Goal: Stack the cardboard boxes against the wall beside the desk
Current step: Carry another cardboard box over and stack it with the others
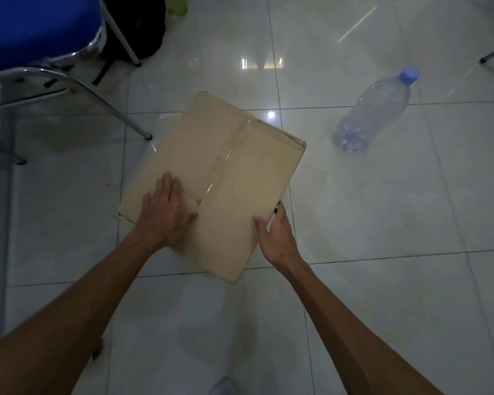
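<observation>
A tan cardboard box (226, 163), taped along its top seam, lies on the white tiled floor in the middle of the view, turned at an angle. My left hand (166, 212) lies flat on the near left part of its top, fingers straight and spread. My right hand (274, 232) grips the box's near right edge, thumb on top and fingers wrapped down the side. The underside of the box and the fingertips of my right hand are hidden.
A blue chair (35, 32) with chrome legs stands at the upper left, one leg foot close to the box's left corner. A clear plastic bottle (374, 109) with a blue cap stands on the floor to the right. A dark bag (137, 24) sits behind the chair.
</observation>
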`<state>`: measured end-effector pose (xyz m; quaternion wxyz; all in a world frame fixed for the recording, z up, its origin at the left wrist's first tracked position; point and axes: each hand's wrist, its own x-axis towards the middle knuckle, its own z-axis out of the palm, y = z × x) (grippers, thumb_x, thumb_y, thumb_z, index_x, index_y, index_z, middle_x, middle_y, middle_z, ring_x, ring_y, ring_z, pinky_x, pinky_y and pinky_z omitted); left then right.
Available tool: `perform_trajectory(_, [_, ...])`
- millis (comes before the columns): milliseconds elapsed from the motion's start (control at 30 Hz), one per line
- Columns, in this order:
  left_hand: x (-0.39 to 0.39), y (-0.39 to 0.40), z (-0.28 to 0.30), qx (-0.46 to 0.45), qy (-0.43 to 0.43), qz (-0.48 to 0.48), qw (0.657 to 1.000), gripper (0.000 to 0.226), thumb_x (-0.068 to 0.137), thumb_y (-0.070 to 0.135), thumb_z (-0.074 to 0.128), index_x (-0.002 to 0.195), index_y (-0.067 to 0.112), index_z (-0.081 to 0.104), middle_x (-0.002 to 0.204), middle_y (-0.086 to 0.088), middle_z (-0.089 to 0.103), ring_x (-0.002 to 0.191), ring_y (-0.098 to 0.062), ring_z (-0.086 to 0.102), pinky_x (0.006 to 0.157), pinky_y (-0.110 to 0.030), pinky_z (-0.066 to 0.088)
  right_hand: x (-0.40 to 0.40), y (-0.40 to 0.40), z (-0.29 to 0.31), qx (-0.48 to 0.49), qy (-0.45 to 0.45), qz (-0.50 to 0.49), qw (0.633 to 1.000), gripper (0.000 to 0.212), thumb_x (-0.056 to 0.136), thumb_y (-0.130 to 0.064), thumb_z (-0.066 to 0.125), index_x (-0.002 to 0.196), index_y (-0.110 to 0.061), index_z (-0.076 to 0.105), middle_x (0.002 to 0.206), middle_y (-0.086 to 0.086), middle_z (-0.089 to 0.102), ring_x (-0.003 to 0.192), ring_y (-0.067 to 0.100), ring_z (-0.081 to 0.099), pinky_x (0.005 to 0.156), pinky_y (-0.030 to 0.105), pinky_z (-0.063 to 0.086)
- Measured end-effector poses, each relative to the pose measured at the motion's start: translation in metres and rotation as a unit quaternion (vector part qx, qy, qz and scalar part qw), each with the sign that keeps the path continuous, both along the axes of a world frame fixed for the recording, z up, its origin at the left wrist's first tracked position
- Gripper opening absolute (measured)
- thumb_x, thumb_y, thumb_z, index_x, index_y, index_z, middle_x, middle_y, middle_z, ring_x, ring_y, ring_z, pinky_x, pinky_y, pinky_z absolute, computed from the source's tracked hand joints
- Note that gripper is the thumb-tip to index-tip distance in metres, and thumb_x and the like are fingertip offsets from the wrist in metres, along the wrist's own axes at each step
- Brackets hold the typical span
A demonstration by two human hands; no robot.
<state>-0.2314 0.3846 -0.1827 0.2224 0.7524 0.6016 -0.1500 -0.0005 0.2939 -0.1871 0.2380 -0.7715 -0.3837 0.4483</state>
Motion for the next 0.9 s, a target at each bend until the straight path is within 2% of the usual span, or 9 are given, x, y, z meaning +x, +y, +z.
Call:
perform_trajectory(33, [-0.005, 0.000, -0.003, 0.000, -0.007, 0.003, 1.000, 0.095, 0.092, 0.061, 0.038, 0.153, 0.009, -0.013, 0.160, -0.011, -0.021, 0.149, -0.026, -0.013, 0.119, -0.052, 0.002, -0.005, 0.001, -0.002, 0.001, 0.002, -0.010, 1.000, 0.073, 0.095, -0.044, 0.052, 0.151, -0.011, 0.019, 0.146, 0.011, 0.045, 0.130, 0.029, 0.047, 0.109, 0.043, 0.040])
perform_trajectory(100, [-0.013, 0.003, -0.005, -0.005, -0.014, 0.012, 1.000, 0.103, 0.086, 0.072, 0.035, 0.152, 0.014, -0.020, 0.158, -0.008, -0.029, 0.148, -0.023, -0.021, 0.119, -0.052, -0.003, -0.012, 0.004, -0.010, 0.005, 0.008, -0.021, 1.000, 0.078, 0.096, -0.042, 0.053, 0.153, -0.010, 0.011, 0.147, 0.013, 0.043, 0.129, 0.029, 0.048, 0.107, 0.046, 0.043])
perform_trajectory(200, [-0.021, 0.014, -0.007, -0.005, -0.002, 0.028, 1.000, 0.116, 0.074, 0.083, 0.035, 0.151, 0.018, -0.021, 0.158, -0.010, -0.030, 0.147, -0.024, -0.023, 0.119, -0.054, -0.006, -0.016, 0.007, -0.018, 0.006, 0.027, -0.041, 0.999, 0.079, 0.099, -0.040, 0.050, 0.155, -0.012, 0.001, 0.150, 0.013, 0.039, 0.130, 0.028, 0.046, 0.107, 0.037, 0.041])
perform_trajectory(300, [-0.024, 0.021, -0.009, 0.000, 0.006, 0.057, 0.998, 0.128, 0.064, 0.089, 0.040, 0.151, 0.018, -0.023, 0.157, -0.014, -0.029, 0.147, -0.028, -0.023, 0.118, -0.055, -0.005, -0.016, 0.005, -0.025, 0.009, 0.044, -0.051, 0.998, 0.079, 0.100, -0.040, 0.048, 0.156, -0.016, -0.004, 0.151, 0.009, 0.039, 0.126, 0.022, 0.047, 0.099, 0.026, 0.037])
perform_trajectory(400, [-0.024, 0.020, -0.011, 0.023, 0.000, 0.063, 0.998, 0.131, 0.059, 0.091, 0.038, 0.152, 0.018, -0.019, 0.158, -0.016, -0.025, 0.148, -0.031, -0.018, 0.119, -0.053, -0.003, -0.016, 0.005, -0.030, 0.021, 0.044, -0.052, 0.997, 0.079, 0.101, -0.039, 0.047, 0.156, -0.017, -0.005, 0.151, 0.007, 0.038, 0.120, 0.015, 0.046, 0.097, 0.022, 0.035])
perform_trajectory(600, [-0.015, 0.003, -0.013, 0.077, -0.004, 0.092, 0.993, 0.131, 0.059, 0.096, 0.036, 0.155, 0.018, -0.007, 0.161, -0.017, -0.012, 0.148, -0.036, -0.005, 0.119, -0.049, 0.001, -0.003, 0.008, -0.031, 0.016, 0.028, -0.035, 0.999, 0.079, 0.101, -0.037, 0.047, 0.156, -0.015, -0.006, 0.153, 0.010, 0.037, 0.131, 0.028, 0.047, 0.096, 0.022, 0.033])
perform_trajectory(800, [0.019, -0.027, -0.010, 0.080, -0.018, 0.178, 0.981, 0.134, 0.056, 0.087, 0.058, 0.155, 0.015, 0.001, 0.158, -0.026, 0.000, 0.144, -0.043, 0.005, 0.117, -0.054, 0.007, 0.032, 0.006, -0.030, 0.003, -0.011, -0.010, 1.000, 0.074, 0.101, -0.037, 0.046, 0.157, -0.019, 0.000, 0.151, 0.012, 0.041, 0.128, 0.032, 0.050, 0.105, 0.036, 0.040])
perform_trajectory(900, [0.052, -0.066, -0.011, 0.089, -0.024, 0.220, 0.971, 0.133, 0.057, 0.087, 0.058, 0.154, 0.012, 0.005, 0.156, -0.027, 0.006, 0.142, -0.044, 0.009, 0.116, -0.056, 0.009, 0.054, -0.002, -0.029, -0.002, -0.048, -0.029, 0.998, 0.065, 0.102, -0.040, 0.041, 0.155, -0.013, 0.013, 0.147, 0.015, 0.045, 0.130, 0.035, 0.048, 0.108, 0.045, 0.041])
